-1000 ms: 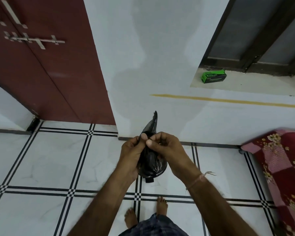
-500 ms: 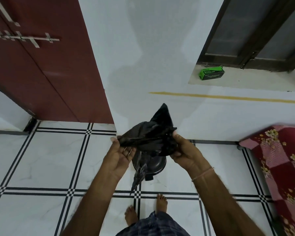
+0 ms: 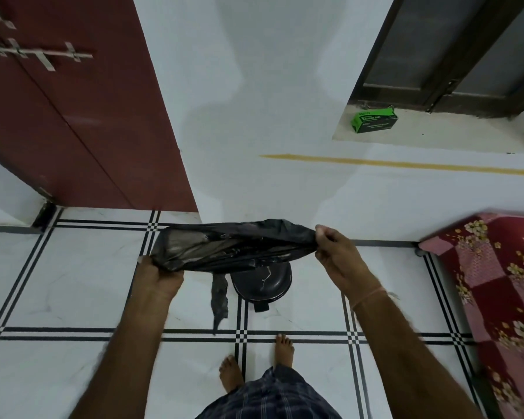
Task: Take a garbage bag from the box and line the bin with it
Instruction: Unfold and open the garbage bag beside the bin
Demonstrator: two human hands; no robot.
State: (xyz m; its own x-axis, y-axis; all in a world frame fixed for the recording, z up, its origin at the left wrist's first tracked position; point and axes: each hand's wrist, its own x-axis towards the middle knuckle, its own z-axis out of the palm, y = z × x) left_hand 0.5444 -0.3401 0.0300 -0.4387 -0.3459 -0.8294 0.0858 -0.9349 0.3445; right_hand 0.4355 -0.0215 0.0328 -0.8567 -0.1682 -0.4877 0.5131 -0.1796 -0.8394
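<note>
Standing barefoot on white floor tiles (image 3: pixel 73 276) crossed by black double lines, with both arms reaching forward and down. Left hand (image 3: pixel 159 275) closed on the left end of the black garbage bag (image 3: pixel 233 244), fingers curled under the plastic and thumb side hidden beneath it, so cannot tell exactly how the fingertips sit. Right hand (image 3: pixel 335 255) pinching the bag's right end – thumb and fingers pressed together on a bunched fold, knuckles up, a thin thread band around the wrist. Bag pulled out sideways between the two hands into a long, wrinkled band, held in the air above the floor, with one narrow strip of plastic dangling from its lower edge near the middle. Directly below and just behind that strip, a small black bin (image 3: pixel 262 282) on the floor, partly covered from above by the stretched bag, its lid closed and a pedal poking out toward the feet. Bag not yet in the bin. Up on the pale window ledge (image 3: pixel 436 137) at upper right – a green box (image 3: pixel 374 119) of garbage bags, well apart from the hands. Dark red door (image 3: pixel 82 116) at left, floral red bedcover (image 3: pixel 496 282) at the right edge.
</note>
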